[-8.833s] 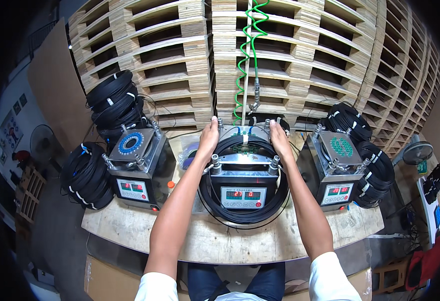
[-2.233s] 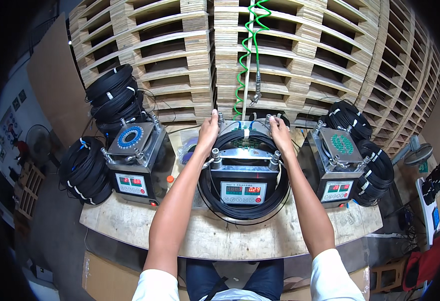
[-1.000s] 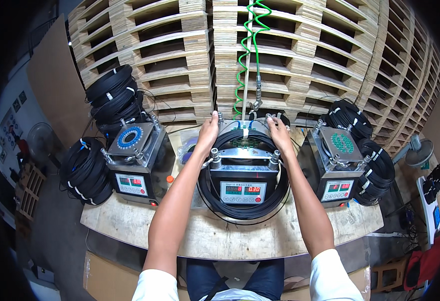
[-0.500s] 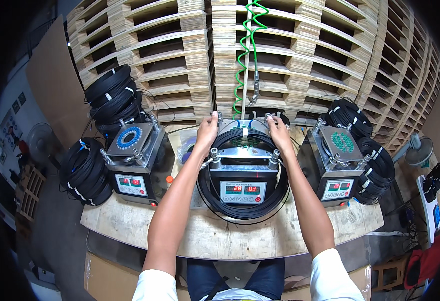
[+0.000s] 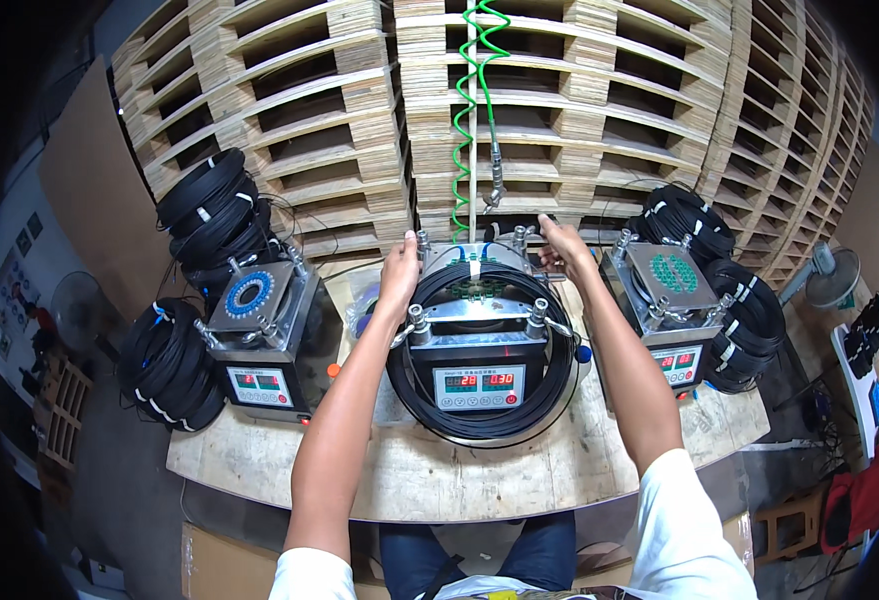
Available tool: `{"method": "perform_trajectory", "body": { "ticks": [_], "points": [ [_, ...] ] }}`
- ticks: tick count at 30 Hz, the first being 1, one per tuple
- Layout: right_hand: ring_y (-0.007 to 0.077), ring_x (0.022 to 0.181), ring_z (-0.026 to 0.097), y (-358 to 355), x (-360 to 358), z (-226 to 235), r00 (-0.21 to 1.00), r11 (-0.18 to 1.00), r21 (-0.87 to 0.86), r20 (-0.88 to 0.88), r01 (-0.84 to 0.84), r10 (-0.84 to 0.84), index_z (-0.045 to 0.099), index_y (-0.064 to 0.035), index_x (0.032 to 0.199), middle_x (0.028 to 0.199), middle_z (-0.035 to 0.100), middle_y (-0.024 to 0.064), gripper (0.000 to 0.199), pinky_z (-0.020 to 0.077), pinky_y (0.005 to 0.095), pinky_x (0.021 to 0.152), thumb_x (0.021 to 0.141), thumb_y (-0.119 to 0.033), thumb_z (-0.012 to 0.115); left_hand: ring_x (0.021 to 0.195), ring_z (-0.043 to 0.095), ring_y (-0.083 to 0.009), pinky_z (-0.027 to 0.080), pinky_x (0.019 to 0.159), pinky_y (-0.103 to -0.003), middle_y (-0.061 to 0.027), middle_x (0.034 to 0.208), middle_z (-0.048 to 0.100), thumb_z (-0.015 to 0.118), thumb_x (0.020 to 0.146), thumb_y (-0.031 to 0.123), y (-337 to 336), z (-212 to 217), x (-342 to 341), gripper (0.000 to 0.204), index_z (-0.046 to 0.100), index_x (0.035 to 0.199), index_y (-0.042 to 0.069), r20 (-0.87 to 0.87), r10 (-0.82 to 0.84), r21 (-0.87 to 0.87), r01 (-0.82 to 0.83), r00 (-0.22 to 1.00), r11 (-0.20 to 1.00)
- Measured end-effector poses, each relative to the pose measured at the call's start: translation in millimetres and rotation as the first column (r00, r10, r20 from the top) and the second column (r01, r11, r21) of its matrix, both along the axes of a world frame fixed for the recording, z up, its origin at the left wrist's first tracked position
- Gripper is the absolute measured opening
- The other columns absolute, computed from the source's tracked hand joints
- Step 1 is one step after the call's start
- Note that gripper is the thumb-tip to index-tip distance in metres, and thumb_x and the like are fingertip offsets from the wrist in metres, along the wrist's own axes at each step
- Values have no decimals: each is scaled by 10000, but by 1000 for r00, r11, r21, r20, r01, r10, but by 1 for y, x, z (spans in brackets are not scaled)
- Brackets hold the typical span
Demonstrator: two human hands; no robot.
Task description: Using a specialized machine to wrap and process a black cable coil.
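In front of me stands a small bench polishing machine [image 5: 479, 368] with a lit red-digit display and metal corner posts. A coil of black cable [image 5: 561, 385] hangs round it, its ends leading to the green-dotted top plate. My left hand [image 5: 399, 275] is closed at the rear left post knob [image 5: 422, 240], the thumb against it and the other fingers mostly hidden. My right hand [image 5: 566, 248] is off the rear right post knob [image 5: 520, 236], just to its right, fingers apart and holding nothing. A dark blue round knob [image 5: 583, 354] shows beside the coil.
Similar machines stand at left [image 5: 254, 345] and right [image 5: 671, 318]. Black cable coils are stacked at the left [image 5: 174, 365] and right [image 5: 744, 310]. An orange-capped bottle [image 5: 333, 371] sits by my left forearm. Behind rise wooden pallets [image 5: 559, 90], with a green spiral air hose [image 5: 466, 120] hanging before them.
My right hand has come off the rear right post knob and moved rightward, its fingers loosening. The left hand stays at its knob. The view has shifted slightly, and the centre display reading has changed.
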State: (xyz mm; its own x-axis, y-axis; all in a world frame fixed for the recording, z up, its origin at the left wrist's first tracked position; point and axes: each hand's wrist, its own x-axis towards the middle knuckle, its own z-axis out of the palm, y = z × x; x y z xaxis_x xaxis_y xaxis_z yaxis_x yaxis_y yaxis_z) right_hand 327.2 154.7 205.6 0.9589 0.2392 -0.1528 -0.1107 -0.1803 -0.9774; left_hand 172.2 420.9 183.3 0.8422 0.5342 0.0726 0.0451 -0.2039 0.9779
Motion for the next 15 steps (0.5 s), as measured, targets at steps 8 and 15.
{"method": "perform_trajectory", "body": {
  "ticks": [8, 15],
  "points": [
    [121, 419, 366, 11, 69, -45, 997, 989, 139, -57, 50, -43, 535, -77, 720, 572, 466, -11, 337, 276, 312, 371, 913, -278, 723, 868, 541, -154, 464, 776, -299, -95, 983, 595, 420, 1005, 599, -15, 2, 4, 705, 530, 1320, -21, -4, -30, -58, 30, 1000, 998],
    [112, 522, 443, 30, 21, -37, 961, 784, 621, -212, -7, 177, 587, -97, 907, 717, 558, 28, 287, 357, 241, 423, 944, -366, 680, 853, 539, -134, 460, 759, -281, -72, 965, 598, 447, 1003, 585, 2, 6, -12, 663, 565, 1254, -16, 20, 34, -48, -33, 999, 998]
  ]
}}
